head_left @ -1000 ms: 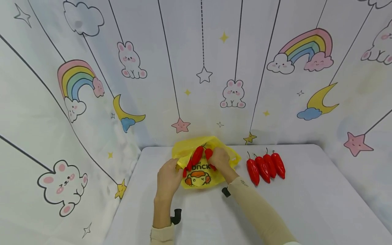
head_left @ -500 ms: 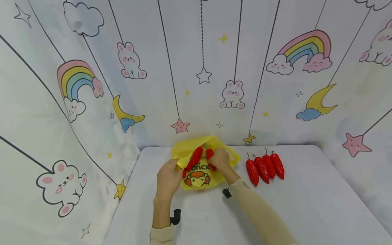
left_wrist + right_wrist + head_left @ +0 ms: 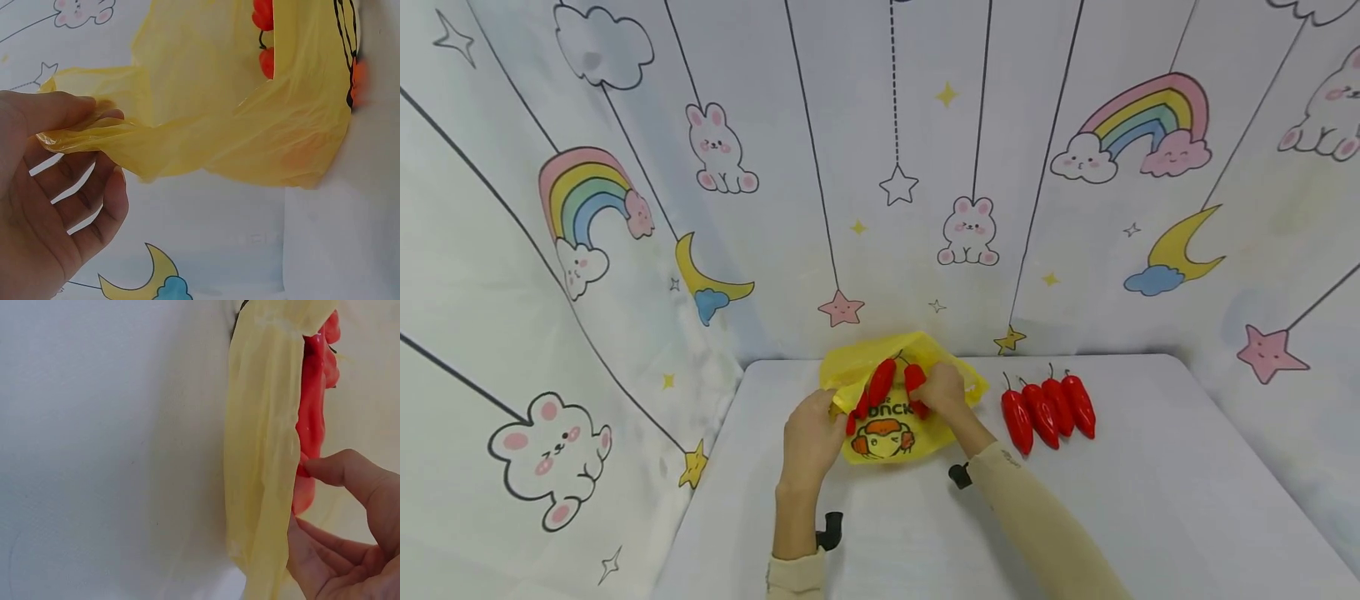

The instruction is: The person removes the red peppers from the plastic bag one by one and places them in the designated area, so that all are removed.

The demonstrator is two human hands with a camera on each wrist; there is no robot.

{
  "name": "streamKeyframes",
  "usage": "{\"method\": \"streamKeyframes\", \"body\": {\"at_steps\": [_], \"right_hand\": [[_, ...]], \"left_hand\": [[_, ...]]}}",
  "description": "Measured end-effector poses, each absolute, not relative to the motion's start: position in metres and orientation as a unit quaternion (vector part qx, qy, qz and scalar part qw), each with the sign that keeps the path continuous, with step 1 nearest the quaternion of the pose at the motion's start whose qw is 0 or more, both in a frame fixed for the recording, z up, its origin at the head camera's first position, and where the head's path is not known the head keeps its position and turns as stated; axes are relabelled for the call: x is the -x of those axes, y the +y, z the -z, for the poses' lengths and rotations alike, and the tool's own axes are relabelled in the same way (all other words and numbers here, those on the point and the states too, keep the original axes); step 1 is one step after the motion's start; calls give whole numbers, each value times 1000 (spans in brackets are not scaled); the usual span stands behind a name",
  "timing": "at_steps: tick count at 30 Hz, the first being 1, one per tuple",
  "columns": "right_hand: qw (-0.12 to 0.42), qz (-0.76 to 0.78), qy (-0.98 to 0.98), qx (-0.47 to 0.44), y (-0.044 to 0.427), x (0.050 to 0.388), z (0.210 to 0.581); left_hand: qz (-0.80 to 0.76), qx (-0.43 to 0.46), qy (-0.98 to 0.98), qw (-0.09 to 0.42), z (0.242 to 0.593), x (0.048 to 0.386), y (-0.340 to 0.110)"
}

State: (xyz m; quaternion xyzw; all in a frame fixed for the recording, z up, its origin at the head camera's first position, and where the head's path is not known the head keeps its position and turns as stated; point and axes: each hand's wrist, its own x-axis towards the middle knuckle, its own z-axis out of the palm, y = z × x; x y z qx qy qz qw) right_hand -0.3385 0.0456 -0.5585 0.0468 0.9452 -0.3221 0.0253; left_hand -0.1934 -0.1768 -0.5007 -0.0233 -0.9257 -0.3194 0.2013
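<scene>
Hardly a shift at the table [image 3: 1135, 492] far edge: my left hand [image 3: 812, 437] pinches the yellow bag [image 3: 882, 448], right hand [image 3: 943, 390] an unreleased pepper [image 3: 914, 377].

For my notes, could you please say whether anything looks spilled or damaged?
Nothing stands out: the left hand holds the yellow bag, the right hand pinches one pepper, and four peppers lie side by side, looking whole.

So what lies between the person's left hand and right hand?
The yellow bag, with red peppers inside it, lies between the left hand and the right hand; the head view shows this.
</scene>
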Motion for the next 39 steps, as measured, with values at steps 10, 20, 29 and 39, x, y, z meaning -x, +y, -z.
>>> {"method": "streamKeyframes", "body": {"at_steps": [10, 20, 29, 39], "right_hand": [[15, 338, 940, -51, 51, 328, 552], [7, 360, 932, -47, 56, 321, 541], [-2, 347, 937, -42, 57, 317, 533], [-7, 382, 923, -56, 62, 303, 526]], "left_hand": [[325, 17, -926, 194, 502, 191, -175], [319, 13, -927, 197, 501, 190, -178], [320, 18, -926, 197, 498, 191, -176], [325, 18, -926, 192, 497, 191, -175]]}}
